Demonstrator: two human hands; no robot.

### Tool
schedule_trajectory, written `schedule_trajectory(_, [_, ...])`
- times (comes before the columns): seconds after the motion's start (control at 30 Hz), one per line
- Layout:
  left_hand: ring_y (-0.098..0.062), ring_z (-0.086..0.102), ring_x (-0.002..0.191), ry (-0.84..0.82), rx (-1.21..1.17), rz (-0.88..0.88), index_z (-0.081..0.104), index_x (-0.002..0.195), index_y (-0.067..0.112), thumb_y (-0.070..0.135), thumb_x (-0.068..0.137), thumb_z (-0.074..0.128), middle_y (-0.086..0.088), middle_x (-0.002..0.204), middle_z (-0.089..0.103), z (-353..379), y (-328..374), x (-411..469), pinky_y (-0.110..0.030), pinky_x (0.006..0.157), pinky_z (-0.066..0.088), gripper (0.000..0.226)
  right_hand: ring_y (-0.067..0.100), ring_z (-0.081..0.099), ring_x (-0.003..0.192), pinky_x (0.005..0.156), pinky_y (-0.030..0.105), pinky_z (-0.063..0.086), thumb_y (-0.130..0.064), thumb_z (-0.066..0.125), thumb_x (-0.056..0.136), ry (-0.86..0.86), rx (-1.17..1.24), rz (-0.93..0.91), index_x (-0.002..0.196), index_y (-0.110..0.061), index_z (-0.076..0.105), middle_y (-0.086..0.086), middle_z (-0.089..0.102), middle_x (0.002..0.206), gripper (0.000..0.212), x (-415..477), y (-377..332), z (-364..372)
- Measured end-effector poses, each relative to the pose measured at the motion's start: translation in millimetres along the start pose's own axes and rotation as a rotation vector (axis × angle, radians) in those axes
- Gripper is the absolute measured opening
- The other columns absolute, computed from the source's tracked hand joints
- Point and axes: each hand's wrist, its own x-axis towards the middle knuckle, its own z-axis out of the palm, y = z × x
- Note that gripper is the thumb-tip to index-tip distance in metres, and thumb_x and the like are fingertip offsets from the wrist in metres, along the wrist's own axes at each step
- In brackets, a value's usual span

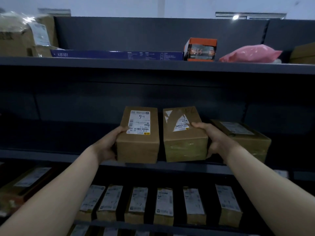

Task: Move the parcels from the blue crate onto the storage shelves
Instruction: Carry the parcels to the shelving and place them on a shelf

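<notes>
Between the hands, two brown cardboard parcels sit just apart on the dark metal shelf [51, 155]: left hand [109, 143] grips the white-labelled brown cardboard parcel [139, 137], right hand [214, 138] grips the tape-wrapped brown cardboard parcel [185, 135].

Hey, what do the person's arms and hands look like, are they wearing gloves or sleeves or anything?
The left forearm and right forearm are bare, with no sleeves in view. The left hand and right hand are gloveless; no watch, bracelet or ring shows in the dim light.

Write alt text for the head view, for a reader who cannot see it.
A person's left hand holds a labelled parcel and the right hand a taped parcel, side by side at the middle shelf. More parcels line the lower shelf.
</notes>
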Motion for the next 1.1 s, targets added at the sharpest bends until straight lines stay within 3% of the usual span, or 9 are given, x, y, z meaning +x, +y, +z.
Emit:
schedule_trajectory(0.17, [-0.033,0.059,0.099,0.077,0.008,-0.136,0.066,0.105,0.024,0.056,0.065,0.071,-0.013,0.105,0.066,1.6,15.2,20.1,-0.047,0.079,0.046,0.051,0.037,0.061,0.091,0.065,0.052,0.049,-0.044,0.086,0.046,0.021,0.019,0.055,0.099,-0.018,0.067,0.014,0.068,0.099,0.062,16.2,-1.4,-3.6])
schedule_trajectory(0.4, [-0.035,0.055,0.092,0.099,0.037,-0.259,0.061,0.098,0.021,0.055,0.068,0.066,-0.013,0.100,0.060,4.6,29.5,43.4,-0.050,0.068,0.042,0.046,0.039,0.055,0.101,0.084,0.061,0.041,-0.051,0.074,0.070,0.085,0.010,0.065,0.107,-0.019,0.060,0.015,0.061,0.111,0.051,29.0,-7.6,-3.0])
schedule_trajectory(0.5, [-0.037,0.053,0.100,0.083,0.118,-0.267,0.058,0.109,0.019,0.055,0.064,0.069,-0.014,0.110,0.058,0.7,33.8,47.5,-0.052,0.077,0.042,0.058,0.032,0.059,0.096,0.079,0.048,0.049,-0.038,0.066,0.086,0.166,-0.017,-0.041,0.116,-0.014,0.059,0.013,0.063,0.111,0.038,26.5,-8.8,4.7])
schedule_trajectory(0.57, [-0.035,0.051,0.107,0.103,0.203,-0.230,0.053,0.119,0.018,0.056,0.065,0.070,-0.012,0.119,0.055,-0.7,35.9,47.1,-0.048,0.084,0.038,0.068,0.026,0.062,0.092,0.077,0.037,0.052,-0.024,0.066,0.089,0.304,-0.062,-0.236,0.116,-0.007,0.060,0.013,0.065,0.114,0.032,26.1,-8.0,11.0])
schedule_trajectory(0.67, [-0.025,0.056,0.102,0.195,0.329,0.034,0.051,0.129,0.012,0.052,0.076,0.065,-0.008,0.117,0.059,2.3,39.4,45.6,-0.033,0.078,0.046,0.068,0.020,0.057,0.092,0.081,0.030,0.046,-0.021,0.066,0.089,0.521,-0.281,-0.541,0.116,-0.009,0.061,0.013,0.064,0.117,0.030,12.8,-8.0,22.2])
schedule_trajectory(0.77, [-0.031,0.040,0.123,0.353,0.695,0.408,0.044,0.135,0.015,0.049,0.084,0.057,-0.011,0.135,0.047,13.5,45.4,33.8,-0.043,0.100,0.041,0.063,0.024,0.057,0.106,0.081,0.025,0.040,-0.027,0.063,0.091,0.605,-0.598,-0.672,0.131,-0.008,0.055,0.011,0.061,0.126,0.044,-11.8,-6.7,38.2])
schedule_trajectory(0.93, [-0.030,0.040,0.116,0.183,0.908,0.800,0.052,0.123,0.019,0.032,0.088,0.052,-0.007,0.122,0.049,64.2,47.9,-16.6,-0.043,0.099,0.035,0.037,0.031,0.040,0.130,0.102,0.041,0.041,-0.035,0.059,0.091,0.677,-1.104,-0.666,0.140,-0.015,0.046,0.011,0.052,0.137,0.054,-73.2,4.7,66.0])
schedule_trajectory(1.1, [-0.028,0.047,0.111,-0.018,1.032,1.189,0.055,0.122,0.014,0.031,0.089,0.056,-0.007,0.118,0.055,118.1,31.8,-63.9,-0.040,0.096,0.036,0.037,0.032,0.045,0.120,0.101,0.042,0.036,-0.033,0.056,0.089,0.890,-1.476,-0.578,0.128,-0.012,0.053,0.011,0.058,0.124,0.045,-151.3,30.4,69.2])
